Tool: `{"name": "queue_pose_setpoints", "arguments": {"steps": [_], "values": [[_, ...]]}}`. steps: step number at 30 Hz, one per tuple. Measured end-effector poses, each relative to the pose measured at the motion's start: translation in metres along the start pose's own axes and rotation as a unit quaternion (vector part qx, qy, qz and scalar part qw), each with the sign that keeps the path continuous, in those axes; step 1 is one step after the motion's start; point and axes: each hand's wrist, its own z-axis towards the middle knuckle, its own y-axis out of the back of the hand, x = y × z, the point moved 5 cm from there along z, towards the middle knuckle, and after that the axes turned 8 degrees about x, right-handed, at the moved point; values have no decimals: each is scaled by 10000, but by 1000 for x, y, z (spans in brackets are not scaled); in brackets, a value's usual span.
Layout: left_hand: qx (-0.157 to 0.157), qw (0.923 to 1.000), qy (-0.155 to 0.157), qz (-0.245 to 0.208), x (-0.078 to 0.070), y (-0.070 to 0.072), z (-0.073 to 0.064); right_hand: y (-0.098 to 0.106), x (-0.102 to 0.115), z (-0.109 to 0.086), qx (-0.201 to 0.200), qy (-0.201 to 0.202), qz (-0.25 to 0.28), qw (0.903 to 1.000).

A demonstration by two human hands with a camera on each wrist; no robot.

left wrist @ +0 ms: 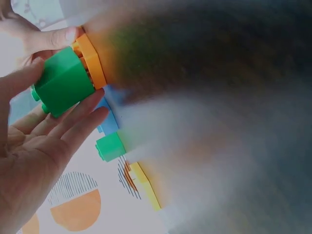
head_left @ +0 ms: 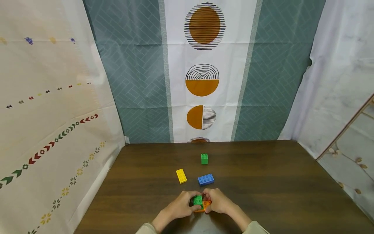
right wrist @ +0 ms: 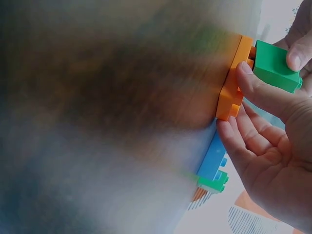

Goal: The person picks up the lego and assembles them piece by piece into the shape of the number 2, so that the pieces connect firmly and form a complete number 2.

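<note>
Near the front of the table, my left hand (head_left: 183, 205) holds a green toy building brick (head_left: 197, 199) between thumb and fingers. Under it lies an orange brick (head_left: 206, 203), flat on the table, which my right hand (head_left: 219, 201) pinches at its right part. The green brick sits over the left part of the orange one. In the right wrist view, orange studs show in a small gap below the green brick (right wrist: 275, 68). The left wrist view shows the same green brick (left wrist: 63, 83) between the left thumb and fingers.
Beyond the hands lie a blue brick (head_left: 205, 179), a yellow brick (head_left: 181, 175) to its left and a second green brick (head_left: 204, 158) farther back. All are on the dark wooden table (head_left: 257, 169). Patterned cloths (head_left: 143, 81) hang behind it and at both sides.
</note>
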Motion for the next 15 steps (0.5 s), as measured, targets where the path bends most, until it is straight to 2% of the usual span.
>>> {"name": "queue_pose_setpoints", "arguments": {"steps": [8, 15], "values": [[-164, 9992, 33, 370, -5, -2, 2, -1, 0, 1, -41, 6, 20, 10000], [-110, 9977, 108, 662, -10, -1, 6, -1, -2, 1, -74, -33, 5, 10000]]}}
